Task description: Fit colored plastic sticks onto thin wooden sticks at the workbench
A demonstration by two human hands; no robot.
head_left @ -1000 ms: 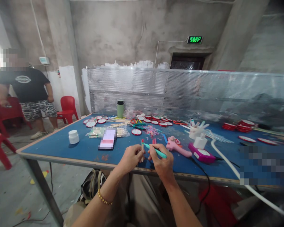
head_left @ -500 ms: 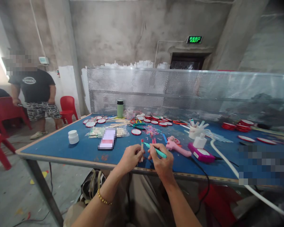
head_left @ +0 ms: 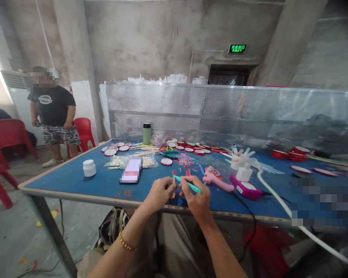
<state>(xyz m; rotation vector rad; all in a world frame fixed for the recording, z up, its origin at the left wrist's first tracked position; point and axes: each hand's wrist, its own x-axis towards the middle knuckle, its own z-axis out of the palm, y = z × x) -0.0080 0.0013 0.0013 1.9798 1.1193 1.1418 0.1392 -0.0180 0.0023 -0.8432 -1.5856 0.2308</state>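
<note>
Near the table's front edge, my left hand [head_left: 160, 193] pinches a small flat wooden stick [head_left: 174, 186], held upright with a red patch at its top. My right hand [head_left: 198, 199] grips a teal marker [head_left: 194, 187] like a pen. The marker's tip points left at the upper part of the stick; whether it touches cannot be made out. Just beyond the hands lie a pink glue gun [head_left: 217, 181] and a heap of small colourful pieces [head_left: 187, 159]. A round red-rimmed disc [head_left: 166, 161] lies behind the left hand.
On the blue table [head_left: 66, 183] are a white jar [head_left: 89, 168], a phone [head_left: 130, 170], bagged sticks [head_left: 150, 161], a green bottle [head_left: 146, 134], pliers [head_left: 170, 152] and a magenta device [head_left: 248, 189]. A white hose [head_left: 274, 199] crosses the right side. A person [head_left: 56, 108] stands left.
The teal marker and my right hand have shifted slightly left, closer to the stick. My left hand stays nearly still. The person at the left has moved a little to the right.
</note>
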